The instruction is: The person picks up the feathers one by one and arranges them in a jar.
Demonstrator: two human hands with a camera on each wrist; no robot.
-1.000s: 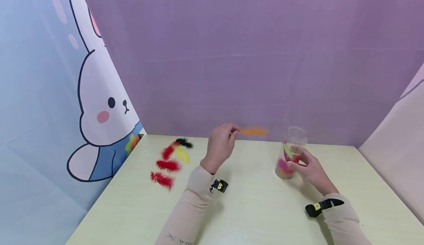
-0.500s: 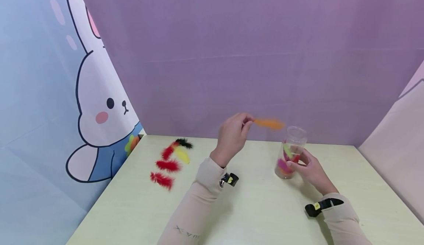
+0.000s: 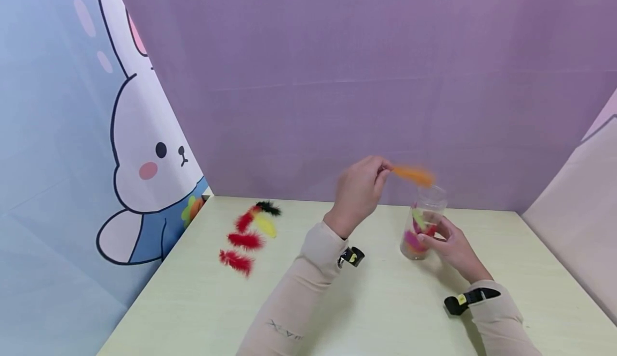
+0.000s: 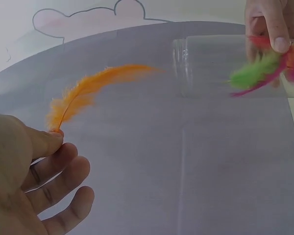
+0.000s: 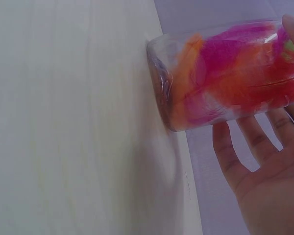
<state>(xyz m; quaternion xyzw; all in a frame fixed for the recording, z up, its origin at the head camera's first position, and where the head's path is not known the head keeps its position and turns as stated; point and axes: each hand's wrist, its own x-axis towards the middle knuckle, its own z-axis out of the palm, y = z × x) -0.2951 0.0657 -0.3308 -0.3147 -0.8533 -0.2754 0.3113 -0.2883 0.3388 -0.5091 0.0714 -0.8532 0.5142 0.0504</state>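
An orange feather (image 4: 88,90) is pinched at its quill end between the thumb and forefinger of my left hand (image 3: 359,192). Its free tip points right and overlaps the mouth of a clear jar (image 3: 430,198) in the head view. Around the jar's lower half, my right hand (image 3: 453,246) curls its thumb and fingers, keeping it upright on the table. Inside, purple, orange and red feathers (image 5: 240,68) fill the bottom, and a green feather (image 4: 257,71) stands above them.
On the table's (image 3: 376,302) left side lie several red feathers (image 3: 246,241), a yellow feather (image 3: 265,225) and a black feather (image 3: 269,207). A purple cloth (image 3: 318,88) rises behind the table's back edge. A rabbit-print cloth (image 3: 144,195) hangs at the left.
My left hand has carried the orange feather to the right and upward, bringing its tip to the jar's mouth. The right hand and jar have stayed in place.
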